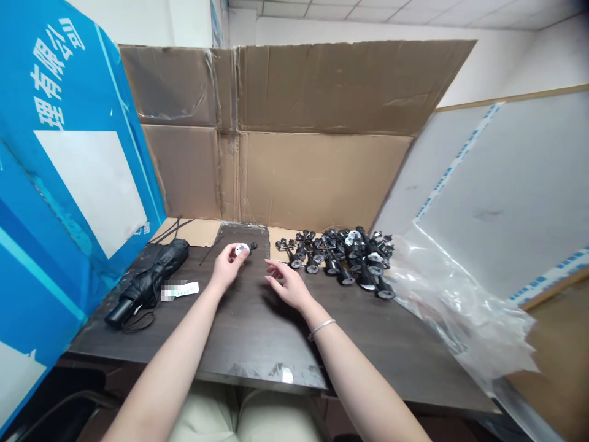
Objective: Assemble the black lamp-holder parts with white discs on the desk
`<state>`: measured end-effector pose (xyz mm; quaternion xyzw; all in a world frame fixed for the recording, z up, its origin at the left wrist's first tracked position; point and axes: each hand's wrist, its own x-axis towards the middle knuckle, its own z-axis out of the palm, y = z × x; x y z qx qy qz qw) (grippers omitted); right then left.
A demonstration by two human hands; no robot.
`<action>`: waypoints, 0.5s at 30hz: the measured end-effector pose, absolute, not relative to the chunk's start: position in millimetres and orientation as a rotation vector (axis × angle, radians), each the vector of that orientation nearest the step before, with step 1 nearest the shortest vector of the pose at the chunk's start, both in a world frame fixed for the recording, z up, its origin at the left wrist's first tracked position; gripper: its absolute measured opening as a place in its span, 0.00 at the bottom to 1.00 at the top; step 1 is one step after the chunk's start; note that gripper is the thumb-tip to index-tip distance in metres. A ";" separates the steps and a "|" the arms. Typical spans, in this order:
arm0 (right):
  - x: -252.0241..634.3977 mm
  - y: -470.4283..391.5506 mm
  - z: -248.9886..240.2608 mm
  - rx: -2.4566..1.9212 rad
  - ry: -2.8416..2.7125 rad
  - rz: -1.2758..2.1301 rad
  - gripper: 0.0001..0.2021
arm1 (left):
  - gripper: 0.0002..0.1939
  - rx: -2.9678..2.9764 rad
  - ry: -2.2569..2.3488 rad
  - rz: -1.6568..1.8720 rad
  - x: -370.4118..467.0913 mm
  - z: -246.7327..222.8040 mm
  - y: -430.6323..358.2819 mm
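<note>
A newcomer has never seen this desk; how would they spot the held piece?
Find the dark table in front of the upright cardboard. Left of its middle, the left hand grips a small piece with a round white face and a black bit at its right. Unlike the black pieces heaped farther right, it is held, apart from them.

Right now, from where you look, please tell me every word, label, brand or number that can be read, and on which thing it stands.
"理有限公司": white characters on the blue panel.
White strip beside the umbrella: green marks, too small to read.
Small marks near the white sheet on that panel: too small to read.
Tape on the grey board: blue marks, unreadable.
No brand or number is readable.
</note>
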<state>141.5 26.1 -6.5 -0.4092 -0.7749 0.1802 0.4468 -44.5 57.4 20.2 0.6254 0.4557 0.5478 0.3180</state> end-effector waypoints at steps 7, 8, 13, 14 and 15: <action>139.6 18.2 2.2 -0.879 -1.850 0.361 0.25 | 0.21 1.679 1.097 1.488 -15.7 6.3 27.2; 138.6 17.2 2.6 -0.865 -1.858 0.359 0.26 | 0.21 1.708 1.084 1.461 -16.0 5.0 23.7; 133.6 14.1 2.0 -0.819 -1.909 0.372 0.23 | 0.19 1.797 1.061 1.371 -16.7 1.4 14.5; 132.8 13.9 1.8 -0.817 -1.909 0.374 0.22 | 0.18 1.812 1.064 1.363 -16.0 1.1 13.7; 132.2 13.8 1.7 -0.819 -1.904 0.383 0.21 | 0.18 1.818 1.064 1.358 -15.1 0.9 13.1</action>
